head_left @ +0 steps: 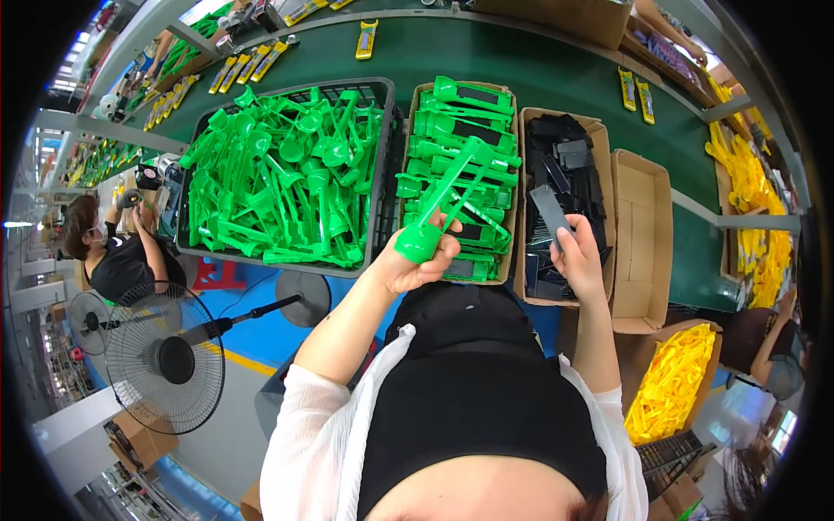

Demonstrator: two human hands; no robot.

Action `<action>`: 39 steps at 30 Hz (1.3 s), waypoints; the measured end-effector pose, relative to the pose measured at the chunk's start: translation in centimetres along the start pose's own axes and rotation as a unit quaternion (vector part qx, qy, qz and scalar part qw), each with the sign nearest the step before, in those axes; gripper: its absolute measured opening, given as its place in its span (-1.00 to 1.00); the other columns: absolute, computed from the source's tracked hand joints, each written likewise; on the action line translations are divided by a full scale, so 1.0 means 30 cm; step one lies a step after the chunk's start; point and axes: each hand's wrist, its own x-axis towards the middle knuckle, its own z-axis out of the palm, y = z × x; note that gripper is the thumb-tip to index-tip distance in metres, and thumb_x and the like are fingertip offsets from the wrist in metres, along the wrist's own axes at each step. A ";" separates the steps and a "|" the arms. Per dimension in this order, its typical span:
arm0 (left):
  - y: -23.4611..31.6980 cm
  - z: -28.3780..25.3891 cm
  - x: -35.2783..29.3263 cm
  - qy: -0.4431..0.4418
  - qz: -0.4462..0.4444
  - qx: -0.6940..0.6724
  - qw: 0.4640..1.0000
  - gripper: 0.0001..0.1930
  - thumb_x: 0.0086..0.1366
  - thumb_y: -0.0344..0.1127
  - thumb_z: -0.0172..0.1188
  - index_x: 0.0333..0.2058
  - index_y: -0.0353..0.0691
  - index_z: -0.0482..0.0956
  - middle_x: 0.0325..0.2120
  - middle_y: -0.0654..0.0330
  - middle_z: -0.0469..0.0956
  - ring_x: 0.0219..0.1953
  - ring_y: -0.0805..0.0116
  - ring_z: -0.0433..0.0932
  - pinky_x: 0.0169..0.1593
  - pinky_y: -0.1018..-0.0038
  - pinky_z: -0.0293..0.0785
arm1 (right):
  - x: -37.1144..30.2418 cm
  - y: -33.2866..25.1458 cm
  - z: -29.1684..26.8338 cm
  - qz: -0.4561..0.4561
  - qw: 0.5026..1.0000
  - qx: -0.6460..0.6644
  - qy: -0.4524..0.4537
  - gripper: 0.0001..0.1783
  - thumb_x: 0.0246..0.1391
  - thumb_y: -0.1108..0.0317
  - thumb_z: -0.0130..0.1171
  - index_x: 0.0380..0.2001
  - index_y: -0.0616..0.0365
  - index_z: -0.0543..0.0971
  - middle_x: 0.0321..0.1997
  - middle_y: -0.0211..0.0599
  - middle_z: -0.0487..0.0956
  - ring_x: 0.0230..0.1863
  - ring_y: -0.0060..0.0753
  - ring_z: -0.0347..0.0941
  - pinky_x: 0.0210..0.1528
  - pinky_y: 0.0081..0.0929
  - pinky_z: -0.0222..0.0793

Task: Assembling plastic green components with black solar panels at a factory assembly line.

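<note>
My left hand [423, 267] is closed round a bright green plastic part [420, 241], gripping its rounded, cup-like end. The part's long, narrow body points up and away over a carton [514, 208] of similar green pieces, some with dark inserts. To the right, my right hand [580, 259] pinches a flat dark grey rectangular plate [550, 210] between thumb and fingers. It is held over a cardboard box [605, 139] of black rectangular plates [573, 154]. The green part and the grey plate are apart.
A black crate [382, 104] heaped with green parts [278, 165] stands at left. Beyond it runs a green conveyor belt [521, 48] carrying yellow packages [367, 40]. An open carton [641, 234] is at right, near a box of yellow pieces [673, 382]. A fan [176, 359] and a co-worker [122, 252] are at left.
</note>
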 end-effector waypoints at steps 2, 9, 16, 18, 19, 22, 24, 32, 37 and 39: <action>-0.002 0.016 -0.001 0.094 0.021 0.105 0.990 -0.66 0.32 -0.02 -0.12 -0.22 -0.21 0.33 -0.59 0.15 0.46 -0.79 0.50 0.24 -0.76 0.66 0.09 | -0.009 -0.007 -0.009 -0.002 1.000 0.002 -0.002 -0.88 0.19 0.37 -0.14 -0.24 0.14 0.26 -0.64 -0.48 0.35 -0.71 -0.77 0.15 -0.69 -0.77 0.06; 0.024 0.012 0.019 0.177 0.056 0.356 0.916 -0.82 0.29 -0.23 -0.01 -0.31 -0.22 0.32 -0.60 0.23 0.41 -0.67 0.49 0.38 -0.65 0.61 0.21 | -0.041 -0.064 -0.017 -0.058 0.997 -0.049 -0.015 -0.87 0.15 0.38 -0.02 -0.30 0.17 0.31 -0.66 -0.47 0.39 -0.72 -0.78 0.17 -0.69 -0.79 0.06; 0.051 0.058 -0.009 0.184 0.092 0.635 0.745 -0.80 0.21 -0.30 0.12 -0.21 -0.22 0.56 -0.29 0.21 0.54 -0.22 0.49 0.45 -0.10 0.53 0.35 | -0.069 -0.140 0.045 0.020 0.995 -0.055 -0.081 -0.83 0.07 0.32 0.11 -0.50 0.18 0.45 -0.72 -0.46 0.45 -0.79 -0.77 0.26 -0.78 -0.78 0.06; 0.044 0.070 -0.008 0.164 0.088 0.664 0.724 -0.79 0.21 -0.31 0.12 -0.20 -0.22 0.56 -0.30 0.20 0.55 -0.22 0.46 0.46 -0.09 0.52 0.35 | -0.070 -0.146 0.075 0.040 0.990 -0.069 -0.120 -0.81 0.08 0.31 0.10 -0.49 0.20 0.43 -0.70 -0.44 0.46 -0.78 -0.75 0.27 -0.77 -0.75 0.10; 0.046 0.077 -0.011 0.147 0.084 0.694 0.700 -0.78 0.20 -0.31 0.13 -0.19 -0.22 0.55 -0.31 0.19 0.56 -0.22 0.44 0.47 -0.08 0.51 0.35 | -0.065 -0.155 0.092 0.054 0.987 -0.076 -0.131 -0.80 0.08 0.30 0.10 -0.48 0.20 0.42 -0.69 -0.44 0.46 -0.77 -0.74 0.28 -0.76 -0.74 0.11; 0.052 0.100 -0.014 0.179 0.047 0.674 0.715 -0.75 0.16 -0.32 0.18 -0.17 -0.24 0.55 -0.38 0.17 0.58 -0.29 0.49 0.48 -0.12 0.51 0.37 | -0.044 -0.134 0.106 0.064 0.981 -0.101 -0.150 -0.79 0.09 0.29 0.10 -0.48 0.21 0.41 -0.69 -0.43 0.46 -0.77 -0.74 0.28 -0.73 -0.74 0.13; 0.049 0.080 -0.018 0.196 0.041 0.636 0.746 -0.74 0.13 -0.32 0.21 -0.19 -0.25 0.55 -0.44 0.17 0.58 -0.36 0.54 0.46 -0.18 0.51 0.38 | -0.039 -0.118 0.115 0.067 0.980 -0.104 -0.154 -0.78 0.09 0.28 0.10 -0.49 0.20 0.41 -0.69 -0.43 0.46 -0.77 -0.73 0.28 -0.73 -0.74 0.14; 0.039 0.059 -0.012 0.234 0.024 0.608 0.759 -0.76 0.12 -0.36 0.21 -0.22 -0.30 0.56 -0.44 0.21 0.58 -0.38 0.57 0.45 -0.23 0.55 0.39 | -0.051 -0.098 0.155 0.067 0.978 -0.177 -0.089 -0.72 0.09 0.24 0.10 -0.54 0.22 0.40 -0.72 -0.41 0.46 -0.76 -0.69 0.31 -0.70 -0.66 0.19; 0.027 0.031 0.005 0.220 0.044 0.551 0.804 -0.79 0.13 -0.44 0.18 -0.23 -0.36 0.56 -0.45 0.19 0.57 -0.42 0.57 0.46 -0.25 0.57 0.40 | -0.022 -0.040 0.165 0.069 0.970 -0.220 -0.078 -0.67 0.05 0.19 0.13 -0.57 0.23 0.37 -0.72 -0.29 0.47 -0.75 -0.50 0.38 -0.67 -0.52 0.28; 0.025 0.044 0.006 0.226 0.036 0.566 0.792 -0.82 0.15 -0.49 0.15 -0.24 -0.33 0.56 -0.47 0.25 0.56 -0.41 0.56 0.47 -0.27 0.58 0.44 | -0.013 -0.005 0.159 -0.168 0.798 -0.578 -0.023 -0.59 -0.01 0.08 0.17 -0.54 0.25 0.36 -0.71 -0.18 0.47 -0.67 -0.20 0.45 -0.61 -0.35 0.34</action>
